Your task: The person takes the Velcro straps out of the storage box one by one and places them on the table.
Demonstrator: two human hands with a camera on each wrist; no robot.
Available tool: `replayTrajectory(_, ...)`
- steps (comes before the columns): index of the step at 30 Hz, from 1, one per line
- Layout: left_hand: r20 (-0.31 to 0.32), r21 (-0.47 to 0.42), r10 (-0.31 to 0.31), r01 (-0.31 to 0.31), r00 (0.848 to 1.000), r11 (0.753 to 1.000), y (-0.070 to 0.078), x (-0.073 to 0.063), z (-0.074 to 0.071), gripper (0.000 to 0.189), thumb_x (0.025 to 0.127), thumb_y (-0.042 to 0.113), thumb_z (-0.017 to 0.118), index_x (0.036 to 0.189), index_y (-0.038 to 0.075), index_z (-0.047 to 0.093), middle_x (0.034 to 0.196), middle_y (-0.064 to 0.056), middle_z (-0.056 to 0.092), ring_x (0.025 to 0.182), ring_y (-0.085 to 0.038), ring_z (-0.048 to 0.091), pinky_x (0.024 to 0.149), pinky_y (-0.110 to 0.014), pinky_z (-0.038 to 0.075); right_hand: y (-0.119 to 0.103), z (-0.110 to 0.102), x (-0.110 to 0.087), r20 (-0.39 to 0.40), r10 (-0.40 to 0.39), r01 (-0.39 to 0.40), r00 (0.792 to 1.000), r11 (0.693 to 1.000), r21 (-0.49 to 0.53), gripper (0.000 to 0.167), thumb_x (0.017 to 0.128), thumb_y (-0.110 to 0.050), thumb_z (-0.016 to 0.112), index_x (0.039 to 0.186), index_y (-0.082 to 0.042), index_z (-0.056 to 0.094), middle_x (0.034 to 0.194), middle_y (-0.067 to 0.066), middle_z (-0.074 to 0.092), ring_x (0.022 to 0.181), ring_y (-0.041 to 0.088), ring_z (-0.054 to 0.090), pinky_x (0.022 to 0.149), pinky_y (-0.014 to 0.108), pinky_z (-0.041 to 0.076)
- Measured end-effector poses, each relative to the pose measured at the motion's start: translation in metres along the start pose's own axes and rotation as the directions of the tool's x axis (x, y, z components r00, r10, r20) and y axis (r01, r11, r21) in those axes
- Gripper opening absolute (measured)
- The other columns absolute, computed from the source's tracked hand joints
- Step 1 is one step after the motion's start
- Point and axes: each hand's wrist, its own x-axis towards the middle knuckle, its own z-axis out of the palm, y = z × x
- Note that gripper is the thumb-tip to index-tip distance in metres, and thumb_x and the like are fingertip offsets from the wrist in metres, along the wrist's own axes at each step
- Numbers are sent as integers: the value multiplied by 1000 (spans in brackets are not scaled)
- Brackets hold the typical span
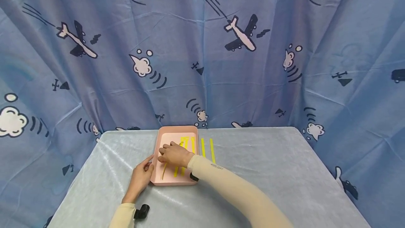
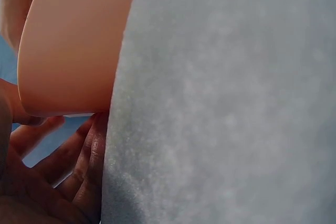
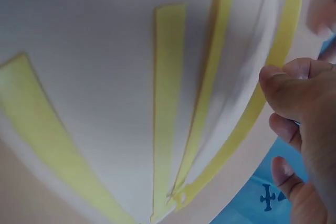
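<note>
"Placing things first: what does the head view give?"

"A pink tray (image 1: 178, 128) on the grey cloth (image 1: 259, 171), with yellow strips (image 1: 193, 144) inside and two loose strips (image 1: 203, 147) just beyond its right side. The right hand (image 1: 175, 154) is over the tray; from there I cannot tell what its fingers hold. The left hand (image 1: 141, 177) is at the tray's left side."

"And the left wrist view?"

"Fingers fairly straight, slightly apart, touching the tray's outer wall, with the thumb up by the rim. I'd judge the tray stiff, smooth and light, liable to slide, so the wall or rim is the place to steady it."

"Then the right wrist view?"

"Thumb and forefinger drawn close, seemingly pinching one strip, the edge strip (image 3: 287, 24), which runs along the tray's side."

"How should it handle?"

"Light, thin and floppy, I'd think, easily creased or twisted; whether it is sticky I can't tell. Low in that view some strip ends meet, so a careless pull could drag a neighbour along. Better to take it softly by its edges, near a free end."
</note>
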Motion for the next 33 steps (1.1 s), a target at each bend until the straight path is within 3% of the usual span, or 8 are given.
replayTrajectory(10, -22, 2, 3, -3, 1000, 1000, -1, -1, 1, 41, 96, 9, 55, 137, 6, 58, 112, -22, 70, 97, -24, 68, 76, -30, 52, 15, -10, -15, -113, 29, -17, 993, 994, 107, 14, 100, -34, 50, 99, -31, 64, 104, -10, 61, 97, 10, 54, 73, 25, 39)
replayTrajectory(16, -19, 5, -2, 2, 1000, 1000, -2, -1, 0, 42, 97, 11, 55, 139, 7, 57, 113, -21, 69, 98, -25, 67, 76, -30, 51, 23, -22, -22, -147, 95, -54, 985, 964, 262, 4, 95, -26, 63, 96, -28, 65, 98, -11, 60, 91, 8, 56, 71, 21, 36)
replayTrajectory(21, -11, 3, -3, 3, 1000, 1000, -3, 0, 0, 43, 97, 12, 54, 140, 8, 56, 115, -22, 69, 100, -25, 66, 78, -32, 51, 25, -28, -30, -181, 127, -61, 975, 940, 335, 5, 93, -25, 66, 93, -28, 62, 98, -11, 58, 93, 8, 56, 74, 21, 37)
replayTrajectory(26, -27, 9, 10, -10, 1000, 1000, -4, -1, 2, 42, 96, 11, 55, 138, 7, 57, 112, -20, 70, 96, -23, 67, 76, -29, 51, 25, -35, -39, -261, 155, -34, 953, 908, 418, 8, 94, -23, 66, 92, -26, 60, 98, -9, 57, 93, 8, 54, 75, 22, 38)
replayTrajectory(30, -32, 12, 20, -20, 999, 1000, -4, 0, 3, 42, 96, 10, 55, 138, 6, 57, 112, -21, 70, 96, -24, 67, 75, -29, 51, 25, -41, -47, -340, 193, -16, 920, 887, 462, 8, 94, -23, 66, 93, -25, 58, 98, -9, 57, 94, 8, 54, 78, 23, 41)
replayTrajectory(33, -37, 15, 28, -27, 999, 1000, -4, 0, 3, 42, 96, 10, 55, 138, 6, 57, 112, -21, 70, 96, -25, 67, 76, -30, 51, 26, -43, -51, -382, 225, 8, 896, 853, 521, 5, 94, -20, 65, 95, -22, 60, 98, -8, 58, 93, 8, 55, 82, 23, 42)
